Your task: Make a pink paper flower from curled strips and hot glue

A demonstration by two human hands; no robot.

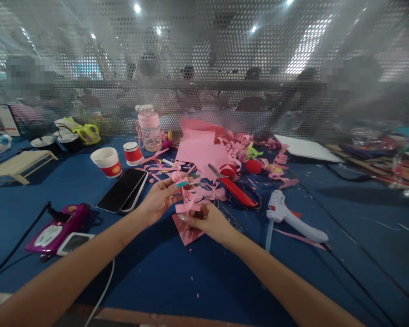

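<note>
- Head view, centre of the frame: curled pink paper strips (188, 208), thin and matte, bent into uneven loops, above a flat pink paper piece (187, 241) with straight edges.
- Both hands are narrowed on the strips: left hand (159, 200) pinching the upper part, right hand (209, 221) the lower.
- Right of centre: red-handled scissors (238, 192) with metal blades; further right, a pale plastic glue gun (295, 221).
- Left of centre: paper cups (101, 157), red-banded, gold round emblem, lettering unreadable.
- Beneath: blue bench (157, 277).
</note>
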